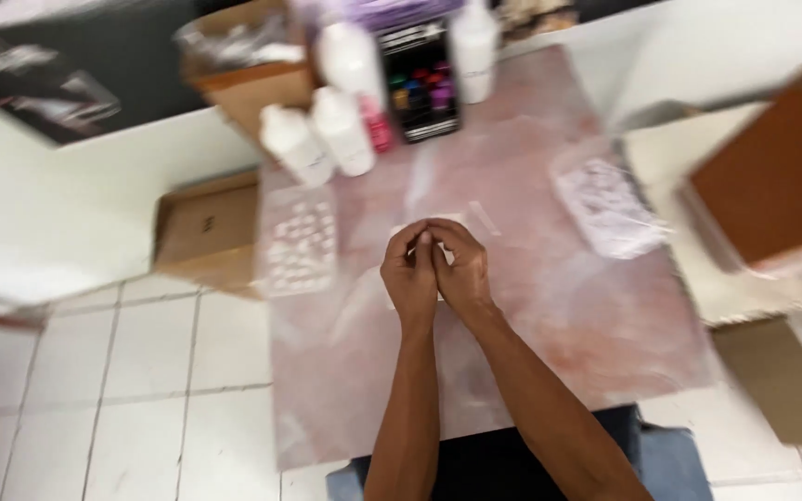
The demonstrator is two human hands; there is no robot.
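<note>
My left hand [408, 276] and my right hand [461, 269] meet over the middle of a pinkish table [559, 325], fingertips pressed together around something small and pale that the blur hides. A clear strip [485, 218] lies on the table just beyond the fingers. A clear tray of small white pieces [299, 246] sits to the left of my hands. A clear bag with a patterned content [610, 206] lies to the right.
Three white bottles [317, 139] and a dark box of coloured bottles [420, 83] stand at the far edge. Cardboard boxes sit at the left [206, 227] and far back [243, 74]. A brown box [777, 176] is at the right. White tiled floor [141, 390] lies below.
</note>
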